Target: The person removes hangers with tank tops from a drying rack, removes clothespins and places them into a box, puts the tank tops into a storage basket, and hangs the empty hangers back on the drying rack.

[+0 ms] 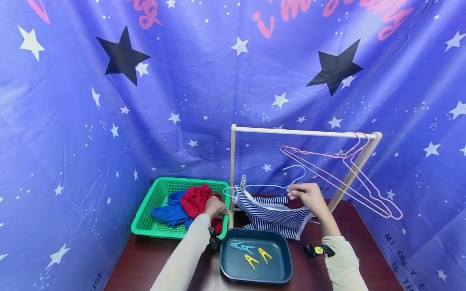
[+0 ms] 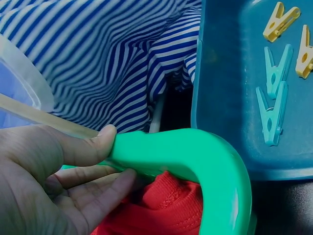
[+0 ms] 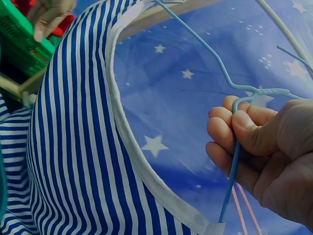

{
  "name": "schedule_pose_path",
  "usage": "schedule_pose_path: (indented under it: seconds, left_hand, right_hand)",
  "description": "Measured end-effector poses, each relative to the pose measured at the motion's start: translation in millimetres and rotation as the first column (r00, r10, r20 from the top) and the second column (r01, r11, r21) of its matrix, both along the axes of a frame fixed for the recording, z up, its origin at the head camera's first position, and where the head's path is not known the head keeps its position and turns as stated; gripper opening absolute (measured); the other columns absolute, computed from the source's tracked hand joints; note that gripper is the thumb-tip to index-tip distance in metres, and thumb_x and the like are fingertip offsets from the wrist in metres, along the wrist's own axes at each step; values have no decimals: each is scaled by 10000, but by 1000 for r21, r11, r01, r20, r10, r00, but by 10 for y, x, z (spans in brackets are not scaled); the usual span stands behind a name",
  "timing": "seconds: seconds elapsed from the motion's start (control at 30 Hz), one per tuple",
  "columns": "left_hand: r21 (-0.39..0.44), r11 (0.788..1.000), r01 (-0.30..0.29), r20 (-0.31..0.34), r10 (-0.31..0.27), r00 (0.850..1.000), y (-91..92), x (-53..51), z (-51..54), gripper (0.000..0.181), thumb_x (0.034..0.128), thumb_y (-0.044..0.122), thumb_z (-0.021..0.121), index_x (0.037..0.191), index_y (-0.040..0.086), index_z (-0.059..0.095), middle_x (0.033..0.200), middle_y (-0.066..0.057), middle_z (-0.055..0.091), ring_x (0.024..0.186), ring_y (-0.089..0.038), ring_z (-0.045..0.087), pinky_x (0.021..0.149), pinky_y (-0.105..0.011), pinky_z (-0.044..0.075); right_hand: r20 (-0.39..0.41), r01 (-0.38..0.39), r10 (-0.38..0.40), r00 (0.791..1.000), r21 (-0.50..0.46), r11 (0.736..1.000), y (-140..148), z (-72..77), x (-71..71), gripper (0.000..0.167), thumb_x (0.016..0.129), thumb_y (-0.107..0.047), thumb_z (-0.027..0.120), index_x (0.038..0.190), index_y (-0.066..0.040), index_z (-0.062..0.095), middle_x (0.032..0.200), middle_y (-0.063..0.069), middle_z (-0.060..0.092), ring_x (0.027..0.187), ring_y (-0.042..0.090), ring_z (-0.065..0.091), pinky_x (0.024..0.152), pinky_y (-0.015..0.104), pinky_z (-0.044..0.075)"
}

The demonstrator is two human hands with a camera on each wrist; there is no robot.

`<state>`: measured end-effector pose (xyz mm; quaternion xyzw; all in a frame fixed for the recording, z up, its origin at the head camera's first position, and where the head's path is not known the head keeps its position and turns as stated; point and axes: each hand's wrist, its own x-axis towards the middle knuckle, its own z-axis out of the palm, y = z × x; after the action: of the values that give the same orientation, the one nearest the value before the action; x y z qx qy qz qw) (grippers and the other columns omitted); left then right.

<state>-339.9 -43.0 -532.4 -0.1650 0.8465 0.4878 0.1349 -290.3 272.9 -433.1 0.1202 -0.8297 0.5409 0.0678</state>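
The blue-and-white striped cloth garment (image 1: 276, 218), hung on the thin light-blue wire hanger (image 1: 263, 185) pinched near its hook by curled fingers of the right hand (image 1: 307, 197), could slide off if tipped toward its poorly seen, perhaps unclipped right end while the left hand (image 1: 215, 206) grips the rim of the green plastic basket (image 2: 161, 149).

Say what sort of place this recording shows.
Probably a small staged laundry-themed set rather than a real laundry room: star-patterned fabric hangs behind a little hanger rack and a green basket holding red and blue clothes.
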Motion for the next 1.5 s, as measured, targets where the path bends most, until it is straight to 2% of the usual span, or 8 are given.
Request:
schedule_pose_path:
  seconds: [0.2,0.47,0.77,0.9,1.07,1.13,1.23,1.5]
  left_hand:
    - [18,1000,-16,-24,16,1000,14,2,-17,219,719,-119,792,769,-13,607,789,-155,630,686,-305,753,603,-358,628]
    - [-4,999,-40,-77,40,996,-10,-1,-73,297,637,-108,843,848,-65,639,832,-210,674,688,-343,755,533,-337,609]
    - [-26,998,-55,-137,51,989,-11,96,-156,137,763,-20,744,787,18,614,726,-142,661,545,-229,687,482,-310,577]
    - [45,998,-43,-129,49,990,-53,120,-157,191,763,-21,708,736,71,542,680,-108,623,525,-215,686,501,-323,589]
    - [174,984,25,-90,-10,996,-171,137,-131,114,793,-86,702,795,-10,617,802,-131,645,673,-231,738,646,-356,636]
    - [209,977,45,-61,-33,998,-226,154,-122,81,837,-108,700,916,-101,686,915,-176,692,744,-218,742,702,-350,639]
    - [227,972,63,-44,-55,998,-311,189,-98,205,888,-83,705,1085,-139,712,1032,-226,728,777,-204,742,729,-339,638]
    - [254,966,44,-161,-2,987,-468,229,117,201,894,-124,599,1049,-130,727,846,-185,754,657,-133,696,714,-336,638]
  right_hand:
    - [33,-21,21,999,25,999,-108,-112,-37,180,921,174,573,1050,286,630,922,412,686,681,2,683,678,187,599]
    - [40,-26,24,999,42,999,-184,-247,-130,152,911,176,582,1012,251,667,861,348,711,674,33,666,651,195,590]
    - [103,-30,31,994,-10,1000,-271,-285,-130,161,916,172,584,1031,258,658,899,361,708,672,65,687,674,233,613]
    - [125,-36,34,992,10,999,-302,-297,-144,158,921,153,600,1032,236,675,930,347,717,692,56,686,688,232,612]
    - [131,-50,45,990,33,998,-321,-354,-197,152,923,148,607,1029,227,682,912,309,729,702,67,691,701,284,628]
    - [133,-54,49,990,33,998,-325,-381,-216,147,918,156,604,1020,225,684,887,297,732,697,86,698,692,278,626]
    - [127,-68,62,990,44,997,-333,-409,-227,140,912,158,608,1007,223,688,856,290,734,699,105,711,677,248,618]
    - [146,-76,68,987,51,996,-343,-423,-179,135,907,170,605,997,216,693,813,257,736,672,59,683,670,278,623]
